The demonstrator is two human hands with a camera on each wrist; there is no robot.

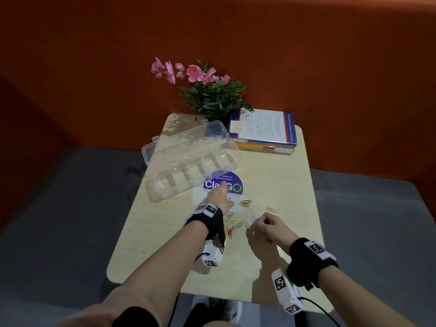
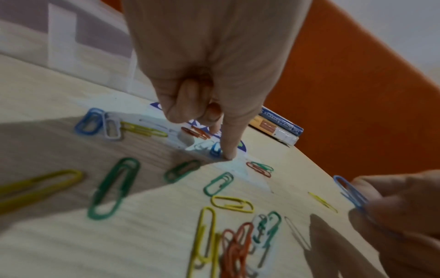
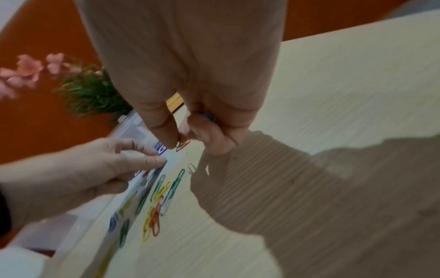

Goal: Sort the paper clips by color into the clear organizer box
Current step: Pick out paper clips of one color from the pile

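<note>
Coloured paper clips lie scattered on the pale wooden table, between my hands; the same clips show in the left wrist view. The clear organizer box stands with its lid up at the table's left, and its compartments look empty. My left hand has its index fingertip pressed on the table against a blue clip, the other fingers curled. My right hand pinches another blue clip just above the table; the right wrist view shows only a bit of this clip.
A round blue sticker lies on the table just beyond my left hand. A stack of books and a potted plant with pink flowers stand at the far edge. An orange wall rises behind the table.
</note>
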